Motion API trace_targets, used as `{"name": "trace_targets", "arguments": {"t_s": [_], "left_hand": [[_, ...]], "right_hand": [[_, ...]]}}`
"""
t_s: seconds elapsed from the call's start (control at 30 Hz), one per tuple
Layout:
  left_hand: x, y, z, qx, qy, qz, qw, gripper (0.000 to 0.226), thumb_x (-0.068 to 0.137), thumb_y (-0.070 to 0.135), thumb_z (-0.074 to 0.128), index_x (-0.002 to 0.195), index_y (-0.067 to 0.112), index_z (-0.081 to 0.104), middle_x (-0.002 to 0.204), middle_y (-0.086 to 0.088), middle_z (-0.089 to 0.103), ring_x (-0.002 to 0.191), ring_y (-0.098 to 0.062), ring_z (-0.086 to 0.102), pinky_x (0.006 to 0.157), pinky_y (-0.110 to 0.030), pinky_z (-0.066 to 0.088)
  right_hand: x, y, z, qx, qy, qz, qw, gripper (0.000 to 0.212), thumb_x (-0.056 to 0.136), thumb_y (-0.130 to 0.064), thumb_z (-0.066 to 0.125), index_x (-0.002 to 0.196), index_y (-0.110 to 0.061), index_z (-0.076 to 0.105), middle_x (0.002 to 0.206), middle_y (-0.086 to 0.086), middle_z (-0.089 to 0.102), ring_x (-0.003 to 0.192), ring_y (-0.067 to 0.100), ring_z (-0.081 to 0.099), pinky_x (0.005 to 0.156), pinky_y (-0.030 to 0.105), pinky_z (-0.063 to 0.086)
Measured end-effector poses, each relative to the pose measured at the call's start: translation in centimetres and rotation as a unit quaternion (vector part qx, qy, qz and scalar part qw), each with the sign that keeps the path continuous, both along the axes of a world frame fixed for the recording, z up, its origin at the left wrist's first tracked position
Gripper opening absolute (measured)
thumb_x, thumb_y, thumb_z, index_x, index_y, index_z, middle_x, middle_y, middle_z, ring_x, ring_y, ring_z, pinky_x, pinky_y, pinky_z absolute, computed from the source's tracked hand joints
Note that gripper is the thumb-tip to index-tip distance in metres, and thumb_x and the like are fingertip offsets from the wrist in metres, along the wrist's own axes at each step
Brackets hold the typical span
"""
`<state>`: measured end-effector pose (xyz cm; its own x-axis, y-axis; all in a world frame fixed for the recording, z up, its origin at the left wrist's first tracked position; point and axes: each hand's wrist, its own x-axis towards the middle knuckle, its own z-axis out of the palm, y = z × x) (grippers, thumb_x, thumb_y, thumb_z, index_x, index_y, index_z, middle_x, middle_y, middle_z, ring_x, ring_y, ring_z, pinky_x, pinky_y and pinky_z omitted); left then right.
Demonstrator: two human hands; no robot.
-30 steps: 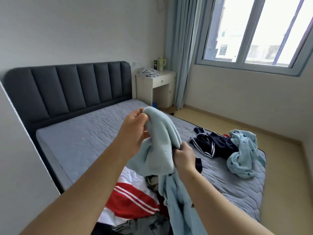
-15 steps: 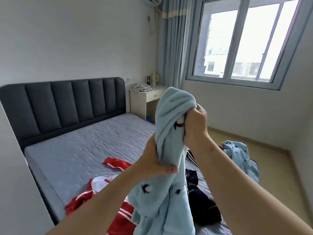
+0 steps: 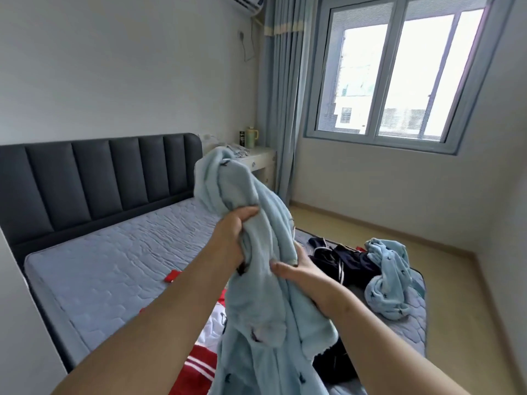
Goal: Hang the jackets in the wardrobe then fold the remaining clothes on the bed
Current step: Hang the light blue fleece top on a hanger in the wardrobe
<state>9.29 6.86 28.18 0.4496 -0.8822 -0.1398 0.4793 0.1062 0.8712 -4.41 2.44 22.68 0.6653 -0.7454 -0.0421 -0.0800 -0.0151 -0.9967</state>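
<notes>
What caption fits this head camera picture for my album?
A fluffy blue garment held up by the left hand and right hand over the bed.

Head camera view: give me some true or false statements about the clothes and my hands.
1. Both the left hand and the right hand hold the light blue fleece garment. True.
2. The right hand holds it higher than the left hand. False: the left hand is higher.
3. A second light blue garment lies crumpled on the mattress beside a navy garment. True.
4. The red and white jacket hangs over the headboard. False: it lies on the mattress.
</notes>
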Motion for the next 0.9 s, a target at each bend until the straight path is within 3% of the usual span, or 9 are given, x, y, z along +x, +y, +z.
{"name": "trace_targets", "arguments": {"t_s": [0.1, 0.2, 0.33, 0.4, 0.47, 0.6, 0.7, 0.77, 0.9], "left_hand": [[0.9, 0.3, 2.1, -0.043, -0.037, -0.02, 0.998, 0.019, 0.085, 0.021, 0.058, 0.079, 0.005, 0.063, 0.059, -0.008, 0.067, 0.05, -0.018, 0.064, 0.045, -0.023, 0.052], [3.0, 0.4, 2.9, -0.01, -0.076, -0.053, 0.996, 0.02, 0.083, 0.027, 0.061, 0.085, 0.007, 0.064, 0.065, -0.009, 0.068, 0.057, -0.021, 0.065, 0.05, -0.027, 0.054], [6.3, 0.7, 1.3, 0.068, -0.231, -0.037, 0.97, 0.016, 0.081, 0.013, 0.068, 0.093, 0.005, 0.062, 0.082, -0.013, 0.067, 0.069, -0.022, 0.065, 0.062, -0.031, 0.054], [7.3, 0.2, -0.2, 0.082, -0.323, -0.03, 0.942, 0.054, 0.07, 0.017, 0.077, 0.118, 0.009, 0.054, 0.106, -0.011, 0.063, 0.093, -0.024, 0.062, 0.079, -0.037, 0.053], [7.0, 0.0, -1.6, 0.104, -0.396, -0.014, 0.912, 0.097, 0.055, 0.033, 0.074, 0.14, 0.016, 0.03, 0.127, -0.01, 0.051, 0.114, -0.026, 0.052, 0.095, -0.042, 0.047], [4.4, -0.2, -1.4, 0.055, -0.422, 0.069, 0.902, 0.119, 0.049, 0.077, 0.05, 0.149, 0.022, 0.013, 0.15, -0.008, 0.025, 0.136, -0.026, 0.029, 0.111, -0.044, 0.028], [2.9, 0.7, 0.1, -0.093, -0.299, 0.004, 0.95, 0.105, 0.058, 0.076, 0.057, 0.14, 0.019, 0.027, 0.133, -0.001, 0.044, 0.119, -0.017, 0.049, 0.098, -0.025, 0.043], [2.3, 1.9, -0.3, -0.148, -0.336, -0.074, 0.927, 0.102, 0.045, 0.071, 0.073, 0.126, 0.024, 0.033, 0.114, 0.013, 0.051, 0.101, 0.002, 0.056, 0.08, -0.012, 0.047], [4.0, 2.8, -1.9, -0.079, -0.406, -0.018, 0.91, 0.04, 0.069, 0.025, 0.077, 0.101, 0.033, 0.054, 0.094, 0.014, 0.064, 0.094, -0.009, 0.061, 0.078, -0.029, 0.054]], "right_hand": [[-0.4, -0.3, -0.1, -0.017, -0.017, 0.047, 0.999, 0.06, 0.065, -0.016, 0.08, 0.119, -0.023, 0.056, 0.11, 0.003, 0.07, 0.098, 0.018, 0.068, 0.083, 0.034, 0.056], [-0.4, -1.1, 2.2, -0.068, -0.018, -0.086, 0.994, 0.009, 0.081, -0.011, 0.071, 0.088, -0.01, 0.067, 0.088, 0.013, 0.07, 0.072, 0.023, 0.065, 0.069, 0.035, 0.056], [-0.2, -2.4, 5.4, -0.01, -0.106, -0.243, 0.964, 0.019, 0.09, -0.016, 0.06, 0.072, -0.011, 0.062, 0.07, 0.007, 0.06, 0.061, 0.017, 0.054, 0.059, 0.026, 0.047], [0.5, -2.1, 7.1, 0.013, -0.142, -0.231, 0.962, 0.019, 0.091, -0.02, 0.059, 0.075, -0.01, 0.063, 0.071, 0.006, 0.062, 0.064, 0.016, 0.056, 0.063, 0.027, 0.05], [1.6, -1.4, 8.9, 0.046, -0.199, -0.215, 0.955, 0.019, 0.092, -0.021, 0.059, 0.078, -0.009, 0.063, 0.071, 0.005, 0.063, 0.061, 0.014, 0.059, 0.06, 0.023, 0.052], [4.0, -1.2, 11.4, 0.082, -0.274, -0.212, 0.935, 0.019, 0.092, -0.022, 0.059, 0.076, -0.011, 0.059, 0.07, 0.005, 0.058, 0.06, 0.014, 0.056, 0.056, 0.021, 0.05], [5.4, -1.5, 11.7, 0.099, -0.301, -0.224, 0.922, 0.022, 0.093, -0.019, 0.056, 0.072, -0.013, 0.055, 0.068, 0.005, 0.054, 0.058, 0.015, 0.052, 0.053, 0.022, 0.049], [6.4, -1.4, 11.5, 0.12, -0.314, -0.222, 0.915, 0.02, 0.093, -0.016, 0.055, 0.074, -0.012, 0.054, 0.07, 0.006, 0.054, 0.059, 0.016, 0.053, 0.052, 0.023, 0.05], [7.4, -1.4, 10.3, 0.155, -0.315, -0.214, 0.911, 0.015, 0.093, -0.012, 0.054, 0.079, -0.009, 0.052, 0.073, 0.008, 0.054, 0.063, 0.018, 0.055, 0.06, 0.03, 0.051]]}}
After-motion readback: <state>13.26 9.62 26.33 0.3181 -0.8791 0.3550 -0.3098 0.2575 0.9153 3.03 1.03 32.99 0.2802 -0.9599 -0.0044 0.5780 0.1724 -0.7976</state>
